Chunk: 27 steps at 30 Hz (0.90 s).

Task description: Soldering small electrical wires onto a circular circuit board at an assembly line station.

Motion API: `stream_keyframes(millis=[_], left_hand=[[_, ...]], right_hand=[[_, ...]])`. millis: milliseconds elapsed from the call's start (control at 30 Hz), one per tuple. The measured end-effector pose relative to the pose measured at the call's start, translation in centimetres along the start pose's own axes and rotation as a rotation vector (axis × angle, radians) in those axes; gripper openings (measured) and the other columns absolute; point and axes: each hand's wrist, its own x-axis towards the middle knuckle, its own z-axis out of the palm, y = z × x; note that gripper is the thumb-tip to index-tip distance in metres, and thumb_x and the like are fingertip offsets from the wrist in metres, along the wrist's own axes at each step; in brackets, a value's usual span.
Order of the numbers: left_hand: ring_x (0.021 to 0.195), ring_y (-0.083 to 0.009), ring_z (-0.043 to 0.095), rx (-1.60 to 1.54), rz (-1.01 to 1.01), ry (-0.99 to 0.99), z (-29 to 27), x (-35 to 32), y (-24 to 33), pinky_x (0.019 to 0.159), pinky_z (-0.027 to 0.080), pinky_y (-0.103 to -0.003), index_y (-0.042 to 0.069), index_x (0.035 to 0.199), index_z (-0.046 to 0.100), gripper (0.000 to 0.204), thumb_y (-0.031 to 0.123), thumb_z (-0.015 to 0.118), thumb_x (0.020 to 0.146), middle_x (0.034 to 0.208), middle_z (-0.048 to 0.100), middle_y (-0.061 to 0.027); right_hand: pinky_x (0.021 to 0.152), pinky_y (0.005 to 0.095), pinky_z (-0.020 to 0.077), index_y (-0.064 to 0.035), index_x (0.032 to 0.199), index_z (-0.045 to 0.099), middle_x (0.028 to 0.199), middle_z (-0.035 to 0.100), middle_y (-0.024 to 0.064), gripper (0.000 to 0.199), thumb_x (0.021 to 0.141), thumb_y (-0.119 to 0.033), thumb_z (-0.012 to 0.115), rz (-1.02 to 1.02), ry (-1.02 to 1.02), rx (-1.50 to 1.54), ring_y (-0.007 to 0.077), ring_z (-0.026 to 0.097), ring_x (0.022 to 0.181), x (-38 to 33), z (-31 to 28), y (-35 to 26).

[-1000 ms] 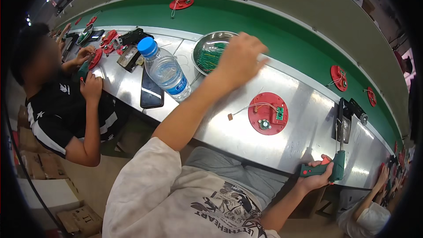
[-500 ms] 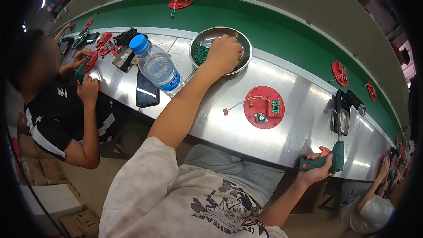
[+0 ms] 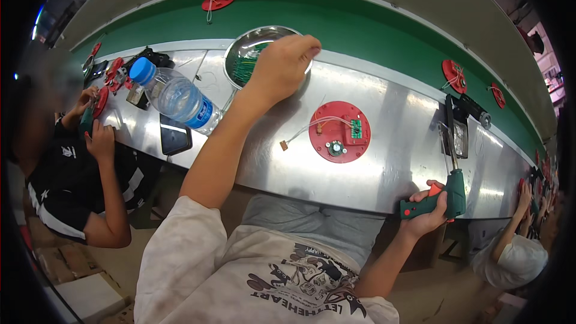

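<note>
A: Head view, L hand?
B: L hand (image 3: 279, 67) is over the near right part of the steel bowl (image 3: 271, 33), fingertips drawn together out past the rim. Can't tell if anything's pinched; tips too small to read.
A: What's in the bowl?
B: Bunch of thin green wires (image 3: 245, 67), mostly on the L side.
A: R hand?
B: R hand (image 3: 427, 215) is wrapped round the grip of a green gun-shaped tool (image 3: 457, 195), fingers by the red trigger. It's at the bench's near edge, R side, w/ the metal barrel pointing far. Black holder (image 3: 461, 135) is up by the barrel's far end; can't tell if they touch.
A: And the main pc?
B: Red disc (image 3: 336, 132), flat on the metal bench (image 3: 270, 171) b/w the two hands, neither touching it. Has a green board (image 3: 356, 129) on its R, a round component (image 3: 335, 147) on the near side, & pale leads running L to a small brown connector (image 3: 284, 145) on the metal.
A: L of the arm?
B: Clear bottle (image 3: 180, 99) w/ blue cap, just beside the forearm. Dark phone (image 3: 175, 138) lies nearer & further L. Beyond that, a co-worker (image 3: 57, 186) w/ a similar green tool & red pc.
A: Far side?
B: Green strip (image 3: 360, 33), w/ more red discs (image 3: 454, 76) along it.
</note>
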Motion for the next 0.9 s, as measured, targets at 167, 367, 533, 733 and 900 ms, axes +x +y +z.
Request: stream_keyframes(millis=[167,367,533,733,900], left_hand=[[0.084,-0.0352,0.068,0.126,-0.168,0.059,-0.3,-0.2,-2.6,0.078,0.053,-0.039,-0.003,0.101,0.069,0.018,0.011,0.06,0.095,0.093,0.071,-0.0194],[0.087,-0.0345,0.07,0.22,-0.407,0.009,-0.6,-0.5,-3.3,0.081,0.054,-0.04,-0.002,0.1,0.074,0.02,0.015,0.066,0.092,0.095,0.073,-0.0199],[0.091,-0.0382,0.07,0.188,-0.361,0.102,-0.2,-0.5,-2.4,0.086,0.054,-0.043,0.0,0.099,0.076,0.02,0.013,0.064,0.089,0.098,0.073,-0.0209],[0.08,-0.0287,0.07,-0.039,-0.321,0.004,-0.1,-0.7,0.7,0.075,0.054,-0.035,0.0,0.102,0.075,0.019,0.009,0.064,0.089,0.089,0.073,-0.017],[0.073,-0.0284,0.068,-0.201,-0.116,-0.19,0.0,-2.5,7.0,0.067,0.053,-0.036,0.002,0.101,0.075,0.015,0.006,0.067,0.088,0.082,0.07,-0.0163]], right_hand=[[0.05,0.0289,0.0473,0.0053,0.106,0.057,0.095,0.063,0.0173,0.032,0.102,-0.025,0.047,-0.013,-0.033,0.012,0.0142,0.055,0.053,-0.1,-0.1,-0.1],[0.047,0.028,0.047,0.0053,0.107,0.056,0.094,0.063,0.0174,0.033,0.101,-0.026,0.048,-0.05,-0.019,-0.004,0.0135,0.055,0.052,-0.1,-0.3,-0.1],[0.046,0.0274,0.0478,0.0059,0.108,0.055,0.095,0.062,0.0184,0.036,0.099,-0.029,0.051,-0.036,-0.086,0.034,0.0133,0.056,0.051,-0.1,-0.6,0.0],[0.045,0.0276,0.048,0.0057,0.108,0.054,0.096,0.061,0.0189,0.036,0.099,-0.029,0.051,-0.042,-0.123,0.056,0.0138,0.056,0.05,-0.4,-0.7,0.0],[0.046,0.029,0.0492,0.0056,0.108,0.054,0.098,0.06,0.0189,0.037,0.099,-0.03,0.051,0.015,-0.211,0.086,0.0146,0.056,0.051,-0.3,-1.4,0.2]])
